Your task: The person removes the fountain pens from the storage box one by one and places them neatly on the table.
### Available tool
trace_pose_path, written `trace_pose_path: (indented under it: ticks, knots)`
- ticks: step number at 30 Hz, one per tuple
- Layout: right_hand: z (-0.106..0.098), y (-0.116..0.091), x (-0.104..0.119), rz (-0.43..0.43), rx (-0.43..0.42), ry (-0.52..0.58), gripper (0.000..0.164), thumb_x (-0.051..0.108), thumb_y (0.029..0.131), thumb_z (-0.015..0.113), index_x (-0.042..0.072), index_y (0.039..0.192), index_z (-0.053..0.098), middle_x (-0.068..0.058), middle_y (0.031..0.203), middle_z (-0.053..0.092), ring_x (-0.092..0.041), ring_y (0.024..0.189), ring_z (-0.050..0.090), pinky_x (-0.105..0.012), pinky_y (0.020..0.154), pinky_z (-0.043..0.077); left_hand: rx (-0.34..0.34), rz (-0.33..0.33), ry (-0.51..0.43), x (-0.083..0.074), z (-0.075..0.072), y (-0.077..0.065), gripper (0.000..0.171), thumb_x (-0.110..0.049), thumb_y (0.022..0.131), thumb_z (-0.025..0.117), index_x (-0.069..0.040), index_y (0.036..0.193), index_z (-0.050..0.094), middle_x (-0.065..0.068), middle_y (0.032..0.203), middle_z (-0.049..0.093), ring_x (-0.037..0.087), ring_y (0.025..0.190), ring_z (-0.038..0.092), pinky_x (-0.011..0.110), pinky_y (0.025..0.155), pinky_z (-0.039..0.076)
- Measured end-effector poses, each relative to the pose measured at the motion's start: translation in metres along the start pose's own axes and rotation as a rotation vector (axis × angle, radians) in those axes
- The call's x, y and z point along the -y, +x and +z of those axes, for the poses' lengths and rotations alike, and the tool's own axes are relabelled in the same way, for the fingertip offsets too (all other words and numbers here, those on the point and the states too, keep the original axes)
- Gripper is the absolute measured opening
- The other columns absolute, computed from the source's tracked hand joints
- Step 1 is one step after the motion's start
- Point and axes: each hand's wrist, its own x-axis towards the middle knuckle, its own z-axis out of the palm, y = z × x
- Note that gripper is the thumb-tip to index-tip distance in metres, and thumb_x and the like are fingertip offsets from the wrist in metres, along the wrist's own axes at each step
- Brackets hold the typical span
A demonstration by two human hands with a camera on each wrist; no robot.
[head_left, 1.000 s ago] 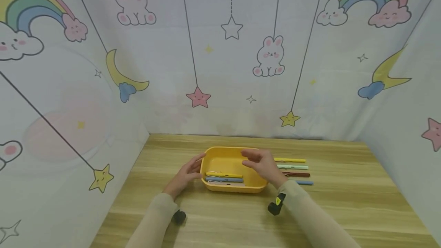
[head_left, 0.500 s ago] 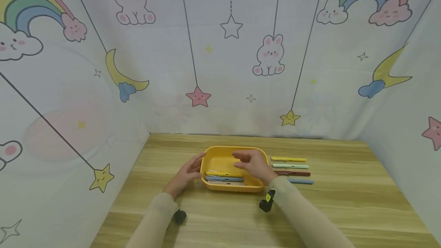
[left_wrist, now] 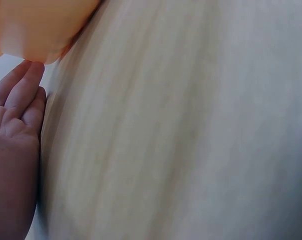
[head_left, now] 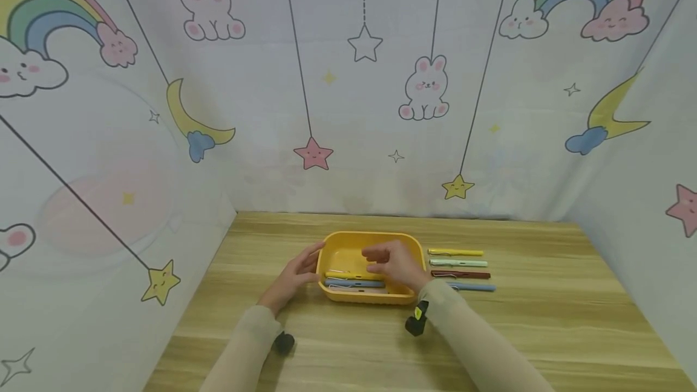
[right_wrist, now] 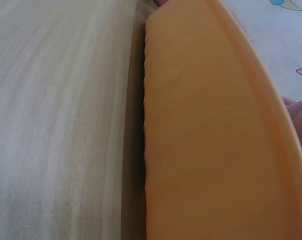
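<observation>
In the head view a yellow tray (head_left: 376, 299) sits on the table. Lying inside it, near its front wall, are a yellow pen (head_left: 342, 274), a blue pen (head_left: 354, 284) and a pale pink pen (head_left: 348, 290). My left hand (head_left: 292, 277) touches the tray's left end with extended fingers; the left wrist view shows its fingertips against the orange-looking wall (left_wrist: 35, 30). Over the right half of the tray, my right hand (head_left: 399, 264) has its thumb and fingers apart, with nothing seen between them. The tray's side wall (right_wrist: 206, 125) hides most of that hand in the right wrist view.
Right of the tray several pens lie in a column: yellow (head_left: 456, 253), light green (head_left: 459, 264), dark red (head_left: 463, 274) and blue (head_left: 476, 287). Behind the wooden table (head_left: 348, 349) hangs a printed cloth wall (head_left: 359, 107), with more cloth at both sides.
My right hand has moved left and slightly down over the tray, uncovering more of the pens on the right. The left hand and tray have stayed in place.
</observation>
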Motion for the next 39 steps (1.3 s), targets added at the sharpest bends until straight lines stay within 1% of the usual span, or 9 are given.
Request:
trace_pose_path:
  ticks: [7,12,17,22,29,34,37,39]
  knots:
    - [0.0037,-0.0022,-0.0003,0.020,0.065,-0.036,0.037,0.004,0.093,0.077,0.003,0.130,0.074,-0.012,0.128,0.075,-0.026,0.109,0.074,-0.044,0.093,0.061,0.011,0.006,-0.025,0.0027,-0.0009,-0.0006,0.075,-0.007,0.098,0.066,-0.026,0.164,0.037,0.014,0.169,0.035,0.036,0.153,0.038,0.056,0.125,0.027]
    - [0.0038,-0.0004,-0.0028,0.016,0.084,-0.084,0.034,0.005,0.092,0.079,0.005,0.127,0.076,-0.010,0.120,0.078,-0.023,0.105,0.075,-0.043,0.092,0.062,0.010,0.003,-0.027,0.0042,-0.0016,0.0003,0.074,-0.007,0.099,0.066,-0.028,0.163,0.037,0.012,0.169,0.036,0.035,0.153,0.039,0.055,0.125,0.028]
    - [0.0046,0.0007,-0.0065,0.017,0.105,-0.088,0.034,0.002,0.091,0.080,0.004,0.124,0.077,-0.010,0.116,0.079,-0.023,0.103,0.076,-0.040,0.089,0.062,0.012,0.004,-0.023,0.0056,-0.0017,0.0010,0.074,-0.008,0.099,0.067,-0.028,0.163,0.037,0.011,0.169,0.036,0.034,0.153,0.039,0.055,0.125,0.028]
    - [0.0057,0.0004,-0.0077,0.014,0.104,-0.120,0.032,0.000,0.090,0.079,0.003,0.122,0.078,-0.011,0.115,0.079,-0.022,0.100,0.076,-0.037,0.086,0.063,0.016,0.016,-0.021,0.0064,-0.0023,0.0015,0.074,-0.007,0.098,0.067,-0.027,0.163,0.038,0.012,0.168,0.036,0.035,0.152,0.039,0.055,0.125,0.028]
    - [0.0072,0.0002,-0.0033,0.031,0.095,-0.143,0.032,-0.004,0.089,0.079,0.001,0.121,0.078,-0.012,0.116,0.079,-0.025,0.101,0.076,-0.041,0.087,0.063,0.028,0.041,-0.024,0.0044,-0.0031,0.0015,0.075,-0.005,0.098,0.067,-0.024,0.164,0.037,0.015,0.168,0.036,0.037,0.152,0.040,0.056,0.124,0.029]
    - [0.0083,0.0013,-0.0042,0.055,0.096,-0.159,0.036,-0.005,0.086,0.081,0.002,0.121,0.078,-0.011,0.116,0.079,-0.025,0.101,0.075,-0.042,0.089,0.063,0.023,0.022,-0.033,0.0036,-0.0025,0.0007,0.076,-0.006,0.098,0.067,-0.023,0.164,0.036,0.015,0.168,0.036,0.037,0.152,0.039,0.054,0.125,0.029]
    - [0.0084,0.0017,-0.0060,0.053,0.099,-0.163,0.037,-0.005,0.084,0.083,0.002,0.120,0.078,-0.011,0.116,0.079,-0.024,0.101,0.075,-0.041,0.088,0.063,0.017,0.015,-0.029,0.0024,-0.0016,-0.0004,0.075,-0.006,0.097,0.066,-0.023,0.164,0.037,0.015,0.168,0.036,0.036,0.152,0.039,0.054,0.125,0.029]
    - [0.0082,0.0016,-0.0068,0.045,0.105,-0.174,0.037,-0.005,0.085,0.082,0.003,0.121,0.078,-0.010,0.117,0.079,-0.025,0.102,0.075,-0.041,0.088,0.063,0.013,0.013,-0.025,0.0018,-0.0011,-0.0008,0.075,-0.006,0.097,0.066,-0.024,0.164,0.037,0.015,0.168,0.037,0.036,0.152,0.040,0.054,0.124,0.029]
